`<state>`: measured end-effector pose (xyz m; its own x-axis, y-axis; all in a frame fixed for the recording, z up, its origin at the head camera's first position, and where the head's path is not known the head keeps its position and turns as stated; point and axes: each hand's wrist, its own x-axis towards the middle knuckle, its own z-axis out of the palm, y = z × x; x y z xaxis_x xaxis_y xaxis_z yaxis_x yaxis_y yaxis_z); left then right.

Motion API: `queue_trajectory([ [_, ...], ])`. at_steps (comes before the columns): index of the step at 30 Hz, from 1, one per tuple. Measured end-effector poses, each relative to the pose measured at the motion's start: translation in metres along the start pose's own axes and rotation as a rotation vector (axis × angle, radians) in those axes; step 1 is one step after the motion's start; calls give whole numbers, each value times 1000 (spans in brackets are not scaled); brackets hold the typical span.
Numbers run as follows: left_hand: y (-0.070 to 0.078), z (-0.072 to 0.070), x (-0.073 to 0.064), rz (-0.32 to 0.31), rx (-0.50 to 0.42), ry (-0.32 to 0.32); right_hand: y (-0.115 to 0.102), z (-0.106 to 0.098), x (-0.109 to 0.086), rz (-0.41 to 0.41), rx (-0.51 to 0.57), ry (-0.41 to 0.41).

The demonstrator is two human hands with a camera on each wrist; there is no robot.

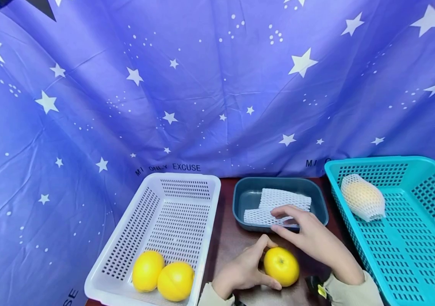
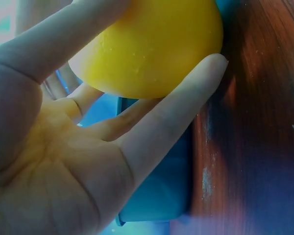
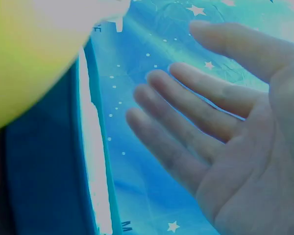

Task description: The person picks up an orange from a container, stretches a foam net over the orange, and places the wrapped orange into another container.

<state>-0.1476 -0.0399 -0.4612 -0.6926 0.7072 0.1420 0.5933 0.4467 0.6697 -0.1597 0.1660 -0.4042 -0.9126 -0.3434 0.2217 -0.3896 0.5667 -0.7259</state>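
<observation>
My left hand holds a smooth yellow round fruit on the brown table, its thumb and fingers around the fruit's left side. In the left wrist view the thumb and fingers also lie about this fruit. My right hand hovers over the front edge of a dark blue-grey box, fingers apart and holding nothing. White foam net sleeves lie flat in that box, just by the right fingertips. The right wrist view shows the right fingers loosely extended, apart from the fruit.
At left stands a white perforated basket with two yellow fruits near its front. On the right, a teal basket holds one fruit in a white foam net. A blue star-patterned cloth hangs behind the table.
</observation>
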Motion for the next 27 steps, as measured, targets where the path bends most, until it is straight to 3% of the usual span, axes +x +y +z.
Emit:
queue_trajectory([
  [10,1,0,3,-70,-47,-18,8,3,32,-77,-78,197],
  [23,-3,0,3,-2,-51,0,25,1,45,35,-104,160],
  [27,-4,0,2,-20,-61,-5,33,4,47,70,-95,148],
])
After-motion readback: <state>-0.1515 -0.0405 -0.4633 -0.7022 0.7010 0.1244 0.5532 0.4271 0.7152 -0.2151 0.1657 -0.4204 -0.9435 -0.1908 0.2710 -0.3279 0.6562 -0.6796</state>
